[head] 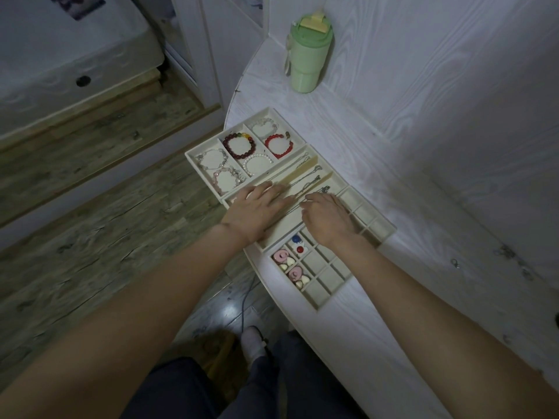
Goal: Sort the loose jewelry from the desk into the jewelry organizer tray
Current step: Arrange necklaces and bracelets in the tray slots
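Note:
A cream jewelry organizer tray (193, 158) lies on the white desk. Its far section holds bead bracelets, among them a dark red one (240, 145) and a bright red one (278, 145). The middle section holds thin silver necklaces (308, 179) laid in long slots. My left hand (257, 211) lies flat, fingers spread, on that section. My right hand (328, 219) is beside it, fingertips curled down on a chain; whether it pinches the chain is unclear. The near grid section (325, 278) holds pink and heart-shaped earrings (289, 267) and small blue and red studs (298, 244).
A green tumbler (307, 55) stands at the desk's far end. A small metal clasp (454, 263) lies loose on the desk to the right of the tray. The desk's curved edge runs just left of the tray, with wooden floor below.

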`<act>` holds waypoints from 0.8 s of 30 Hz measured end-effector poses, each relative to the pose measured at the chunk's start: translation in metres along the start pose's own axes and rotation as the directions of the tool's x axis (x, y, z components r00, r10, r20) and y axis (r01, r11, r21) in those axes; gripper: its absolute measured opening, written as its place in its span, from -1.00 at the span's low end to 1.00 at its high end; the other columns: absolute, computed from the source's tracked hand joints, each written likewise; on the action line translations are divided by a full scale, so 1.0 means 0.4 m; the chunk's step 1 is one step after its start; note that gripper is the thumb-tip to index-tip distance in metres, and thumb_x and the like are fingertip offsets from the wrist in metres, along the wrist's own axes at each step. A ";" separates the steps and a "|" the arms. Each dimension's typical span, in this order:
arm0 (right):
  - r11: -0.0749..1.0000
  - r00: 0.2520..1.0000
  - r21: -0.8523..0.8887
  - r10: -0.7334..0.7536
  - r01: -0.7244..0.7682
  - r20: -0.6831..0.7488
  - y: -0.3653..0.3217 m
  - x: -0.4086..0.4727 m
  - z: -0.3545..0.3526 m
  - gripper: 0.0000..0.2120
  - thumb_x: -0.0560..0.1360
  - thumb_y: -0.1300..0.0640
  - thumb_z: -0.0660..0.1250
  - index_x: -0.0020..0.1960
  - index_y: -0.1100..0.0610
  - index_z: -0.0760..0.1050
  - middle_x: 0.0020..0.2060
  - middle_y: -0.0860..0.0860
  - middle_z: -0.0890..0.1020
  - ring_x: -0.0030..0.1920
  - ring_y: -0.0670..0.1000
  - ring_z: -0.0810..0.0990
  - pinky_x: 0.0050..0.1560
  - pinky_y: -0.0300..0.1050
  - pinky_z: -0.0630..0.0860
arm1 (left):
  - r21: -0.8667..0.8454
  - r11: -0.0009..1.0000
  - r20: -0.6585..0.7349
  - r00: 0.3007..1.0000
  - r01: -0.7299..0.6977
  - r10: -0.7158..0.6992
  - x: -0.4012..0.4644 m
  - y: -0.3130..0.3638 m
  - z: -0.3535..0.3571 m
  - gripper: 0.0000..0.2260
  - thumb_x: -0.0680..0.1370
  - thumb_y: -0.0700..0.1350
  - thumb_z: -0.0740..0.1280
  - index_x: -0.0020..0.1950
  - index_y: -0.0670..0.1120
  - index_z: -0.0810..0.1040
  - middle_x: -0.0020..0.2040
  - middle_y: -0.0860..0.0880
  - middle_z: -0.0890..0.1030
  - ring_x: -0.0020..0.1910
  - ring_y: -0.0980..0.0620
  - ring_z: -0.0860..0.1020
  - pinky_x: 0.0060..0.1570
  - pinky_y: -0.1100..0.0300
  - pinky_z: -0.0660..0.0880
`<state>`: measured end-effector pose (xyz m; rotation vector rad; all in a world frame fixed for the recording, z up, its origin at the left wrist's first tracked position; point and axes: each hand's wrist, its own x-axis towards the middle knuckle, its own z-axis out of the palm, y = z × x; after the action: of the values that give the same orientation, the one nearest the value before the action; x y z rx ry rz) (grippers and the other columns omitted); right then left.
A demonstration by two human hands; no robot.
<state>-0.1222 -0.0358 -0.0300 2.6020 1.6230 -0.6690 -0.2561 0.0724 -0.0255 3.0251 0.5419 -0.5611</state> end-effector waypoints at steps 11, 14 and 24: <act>0.994 0.993 0.013 0.113 -0.113 -0.025 0.051 0.021 -0.019 -0.64 0.64 0.10 0.03 0.35 0.16 0.42 0.37 0.08 0.39 0.42 0.07 0.23 0.43 -0.11 0.05 | 0.218 0.973 0.038 0.997 -0.079 0.072 0.029 0.010 -0.002 -0.36 0.52 -0.04 0.35 0.50 0.22 0.10 0.54 -0.09 -0.22 0.52 -0.13 -0.16 0.45 -0.08 -0.07; 0.992 0.993 0.024 0.121 -0.120 -0.011 0.064 0.033 -0.019 -0.64 0.64 0.10 0.03 0.31 0.16 0.47 0.34 0.09 0.42 0.39 0.07 0.28 0.45 -0.08 0.08 | 0.228 0.969 0.030 0.996 -0.091 0.087 0.031 0.010 0.002 -0.37 0.53 -0.08 0.33 0.50 0.21 0.11 0.55 -0.08 -0.20 0.52 -0.13 -0.14 0.46 -0.10 -0.05; 0.990 0.991 0.114 0.094 -0.083 -0.094 0.056 0.007 -0.023 -0.65 0.64 0.15 0.06 0.35 0.17 0.44 0.43 0.09 0.34 0.45 0.05 0.22 0.44 -0.18 -0.04 | 0.099 0.989 0.041 0.993 -0.112 0.108 0.026 0.031 -0.024 -0.31 0.50 -0.15 0.35 0.52 0.15 0.08 0.56 -0.04 -0.06 0.52 -0.09 -0.06 0.45 -0.08 -0.05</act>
<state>-0.0987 -0.0419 -0.0277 2.8097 1.5248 -0.6524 -0.2397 0.0651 -0.0207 3.1084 0.3527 -0.6541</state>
